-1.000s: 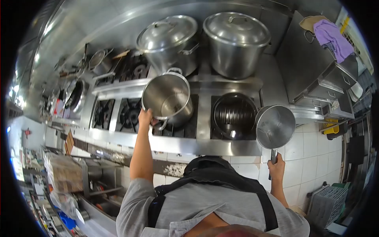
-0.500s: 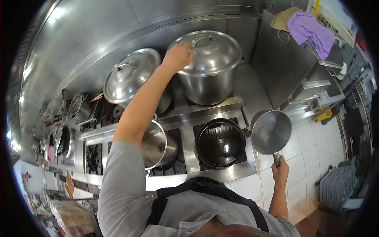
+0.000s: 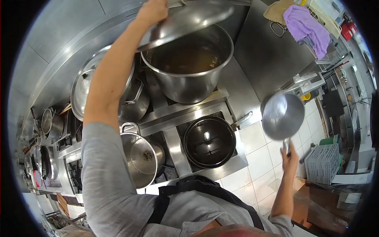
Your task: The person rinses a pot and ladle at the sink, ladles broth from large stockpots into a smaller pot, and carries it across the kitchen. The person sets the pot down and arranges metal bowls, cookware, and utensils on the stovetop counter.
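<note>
The lid (image 3: pixel 193 21) is held tilted over the pot (image 3: pixel 189 85) by the left hand (image 3: pixel 153 12), fingers curled, the pan (image 3: pixel 283 118) being clasped well rightward by the right hand (image 3: pixel 290 157).

I can't read a single word, number, brand or sign from where I'm standing. No lettering is legible on the raised lid (image 3: pixel 185 24), the stockpot (image 3: pixel 189 85) beneath it or the grey crate (image 3: pixel 321 162). Inside the long-handled saucepan (image 3: pixel 286 122) there are pale streaks, probably just glare, though they're too smeared to be sure. The red object (image 3: pixel 348 31) off to the right is too blurred for any print to be legible.
</note>
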Demonstrator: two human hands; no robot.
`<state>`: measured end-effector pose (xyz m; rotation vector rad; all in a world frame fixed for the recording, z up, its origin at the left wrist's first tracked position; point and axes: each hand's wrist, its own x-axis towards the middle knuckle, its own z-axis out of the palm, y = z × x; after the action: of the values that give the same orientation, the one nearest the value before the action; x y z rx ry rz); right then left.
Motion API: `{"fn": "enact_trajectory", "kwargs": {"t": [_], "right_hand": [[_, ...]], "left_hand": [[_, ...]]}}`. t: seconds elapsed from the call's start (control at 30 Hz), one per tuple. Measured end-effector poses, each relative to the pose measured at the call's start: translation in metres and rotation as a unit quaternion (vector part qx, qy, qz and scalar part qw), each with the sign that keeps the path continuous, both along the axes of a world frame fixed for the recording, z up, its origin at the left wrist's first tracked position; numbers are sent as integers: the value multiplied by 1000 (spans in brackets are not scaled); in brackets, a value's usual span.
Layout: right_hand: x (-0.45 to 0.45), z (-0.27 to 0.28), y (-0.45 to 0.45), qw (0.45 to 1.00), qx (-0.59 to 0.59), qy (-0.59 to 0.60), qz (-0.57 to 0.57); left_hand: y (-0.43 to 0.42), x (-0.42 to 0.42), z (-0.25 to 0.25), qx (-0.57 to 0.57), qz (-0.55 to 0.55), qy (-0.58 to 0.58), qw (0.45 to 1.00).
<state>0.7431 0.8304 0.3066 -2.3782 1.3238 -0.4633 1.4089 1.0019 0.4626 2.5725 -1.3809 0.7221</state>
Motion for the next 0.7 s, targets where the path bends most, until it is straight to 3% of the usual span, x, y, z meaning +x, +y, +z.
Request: {"fn": "enact_trajectory", "kwargs": {"t": [0.03,0.07,0.1,0.13,0.17,0.2,0.23,0.3,0.37,0.43,0.53,0.63,0.7], "right_hand": [[26,18,-11,999,-14,-28,25],[52,24,-32,971,-157,-97,151],[85,49,-37,974,-156,-79,147],[119,68,-44,975,-139,-84,153],[155,85,-49,945,-239,-83,209],[193,111,-44,951,-236,-20,199],[229,121,-47,918,-332,0,218],[298,141,-36,878,-382,37,285],[365,133,-40,816,-458,67,347],[419,122,-21,790,-475,171,349],[474,88,-9,755,-499,150,397],[509,68,4,720,-515,220,411],[524,59,11,686,-513,335,394]], "left_hand": [[8,11,12,-32,70,3,997],[15,17,23,-64,141,6,988],[25,15,37,-66,143,8,988],[38,13,47,-167,111,10,980],[48,11,51,-267,78,12,960],[55,19,50,-268,82,14,960],[61,24,47,-284,84,22,955],[71,27,38,-316,95,50,943],[79,31,29,-338,101,68,933],[85,32,18,-360,104,85,923],[92,34,6,-385,101,100,912],[98,38,1,-402,95,111,904],[103,38,-3,-414,90,116,898]]}}
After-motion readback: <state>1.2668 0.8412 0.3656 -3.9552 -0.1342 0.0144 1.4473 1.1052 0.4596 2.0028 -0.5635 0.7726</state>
